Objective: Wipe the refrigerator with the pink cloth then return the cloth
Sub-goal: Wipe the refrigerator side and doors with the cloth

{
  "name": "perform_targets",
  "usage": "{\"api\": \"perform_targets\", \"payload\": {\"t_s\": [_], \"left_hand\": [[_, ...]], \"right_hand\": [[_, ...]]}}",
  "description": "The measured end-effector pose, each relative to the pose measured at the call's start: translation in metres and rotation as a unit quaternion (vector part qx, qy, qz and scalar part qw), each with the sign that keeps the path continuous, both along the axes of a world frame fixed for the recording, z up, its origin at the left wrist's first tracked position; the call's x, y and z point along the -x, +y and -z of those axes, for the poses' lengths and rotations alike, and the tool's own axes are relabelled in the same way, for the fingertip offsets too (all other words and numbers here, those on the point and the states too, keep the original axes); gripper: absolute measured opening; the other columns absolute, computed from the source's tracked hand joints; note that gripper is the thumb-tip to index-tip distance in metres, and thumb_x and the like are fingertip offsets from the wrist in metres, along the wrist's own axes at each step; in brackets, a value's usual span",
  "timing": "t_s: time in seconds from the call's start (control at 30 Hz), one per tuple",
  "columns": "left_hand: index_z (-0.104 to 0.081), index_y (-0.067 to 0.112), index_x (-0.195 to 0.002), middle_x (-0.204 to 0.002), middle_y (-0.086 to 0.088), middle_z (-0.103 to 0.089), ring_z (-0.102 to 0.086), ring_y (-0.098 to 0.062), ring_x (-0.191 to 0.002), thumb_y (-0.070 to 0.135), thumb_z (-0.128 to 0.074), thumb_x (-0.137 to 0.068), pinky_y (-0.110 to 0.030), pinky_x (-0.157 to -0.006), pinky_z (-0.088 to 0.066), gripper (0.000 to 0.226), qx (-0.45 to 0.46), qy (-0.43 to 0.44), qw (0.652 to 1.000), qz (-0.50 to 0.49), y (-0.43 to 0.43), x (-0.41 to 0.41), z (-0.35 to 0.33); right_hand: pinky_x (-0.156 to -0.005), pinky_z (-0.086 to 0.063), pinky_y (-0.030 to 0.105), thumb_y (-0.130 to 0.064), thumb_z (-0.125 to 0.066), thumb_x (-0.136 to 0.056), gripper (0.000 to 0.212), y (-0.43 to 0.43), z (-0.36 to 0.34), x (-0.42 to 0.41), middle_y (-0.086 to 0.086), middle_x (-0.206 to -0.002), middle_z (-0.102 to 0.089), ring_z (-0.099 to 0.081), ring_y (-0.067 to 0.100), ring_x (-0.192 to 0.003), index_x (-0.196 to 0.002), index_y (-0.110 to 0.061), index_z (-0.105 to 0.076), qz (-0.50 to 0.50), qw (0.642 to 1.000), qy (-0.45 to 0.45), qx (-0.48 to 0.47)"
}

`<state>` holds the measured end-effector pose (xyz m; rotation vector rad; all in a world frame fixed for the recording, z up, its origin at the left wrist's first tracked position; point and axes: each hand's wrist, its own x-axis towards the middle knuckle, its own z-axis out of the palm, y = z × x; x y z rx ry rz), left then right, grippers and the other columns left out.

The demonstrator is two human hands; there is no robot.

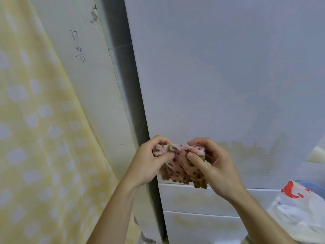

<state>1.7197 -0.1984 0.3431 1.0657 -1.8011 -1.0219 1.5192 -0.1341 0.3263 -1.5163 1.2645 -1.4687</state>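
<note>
Head view: left hand (149, 159) and right hand (211, 161) both pinch pink cloth (179, 164), fingers curled, held bunched before refrigerator (219, 76). Risk: bunched cloth may wipe poorly, missing stains; loose pinch could drop it.

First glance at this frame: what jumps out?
Low in the centre, the left hand and right hand both pinch a bunched pink cloth with green and red spots, held in front of the refrigerator. The pale door fills the upper right and shows a brownish stain and dark specks just right of the hands. A yellow checked curtain covers the left side, and a white plastic bag with a red print sits at lower right.
</note>
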Motion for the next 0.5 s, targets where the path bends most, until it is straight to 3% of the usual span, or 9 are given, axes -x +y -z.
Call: {"api": "perform_targets", "payload": {"t_s": [0.1,0.2,0.27,0.37,0.5], "left_hand": [[-0.072,0.027,-0.098,-0.093,0.012,-0.074,-0.071,-0.008,-0.088,-0.004,-0.063,-0.095,-0.022,-0.078,-0.057,0.032,0.024,-0.030,0.999,0.004,0.003,0.003,-0.004],[-0.071,0.026,-0.095,-0.090,0.013,-0.072,-0.069,-0.007,-0.084,-0.015,-0.046,-0.092,-0.021,-0.075,-0.055,0.048,0.012,-0.036,0.999,0.027,0.005,0.001,-0.008],[-0.070,0.027,-0.098,-0.097,0.017,-0.071,-0.067,-0.003,-0.094,-0.017,-0.043,-0.090,-0.013,-0.080,-0.048,0.052,0.024,-0.057,0.997,0.034,0.006,-0.001,-0.011],[-0.068,0.033,-0.103,-0.106,0.021,-0.069,-0.063,0.000,-0.112,-0.017,-0.041,-0.089,-0.008,-0.088,-0.043,0.058,0.027,-0.094,0.994,0.049,0.004,-0.004,-0.011],[-0.069,0.036,-0.104,-0.104,0.019,-0.069,-0.064,0.001,-0.103,-0.014,-0.046,-0.087,-0.009,-0.079,-0.045,0.058,0.030,-0.116,0.993,0.022,0.003,-0.001,-0.006]], "right_hand": [[-0.060,-0.058,0.038,-0.016,-0.078,-0.092,0.022,0.005,-0.004,-0.006,-0.001,-0.087,-0.072,-0.069,0.025,-0.078,-0.104,-0.034,-0.074,-0.022,1.000,0.019,0.000],[-0.074,-0.057,0.036,-0.029,-0.083,-0.088,0.030,0.004,-0.002,0.000,-0.006,-0.085,-0.069,-0.066,0.020,-0.080,-0.111,-0.043,-0.071,-0.054,0.991,0.115,-0.040],[-0.074,-0.055,0.033,-0.032,-0.087,-0.084,0.031,0.002,0.000,0.001,-0.009,-0.083,-0.068,-0.065,0.015,-0.078,-0.109,-0.041,-0.071,-0.039,0.985,0.150,-0.074],[-0.064,-0.052,0.030,-0.033,-0.089,-0.080,0.018,0.000,-0.001,0.002,-0.002,-0.078,-0.072,-0.066,0.012,-0.068,-0.088,-0.027,-0.075,-0.013,0.986,0.117,-0.115],[-0.069,-0.057,0.024,-0.044,-0.083,-0.079,0.025,0.001,-0.008,0.004,0.001,-0.084,-0.075,-0.075,0.017,-0.083,-0.080,-0.020,-0.074,-0.056,0.989,0.001,-0.136]]}}
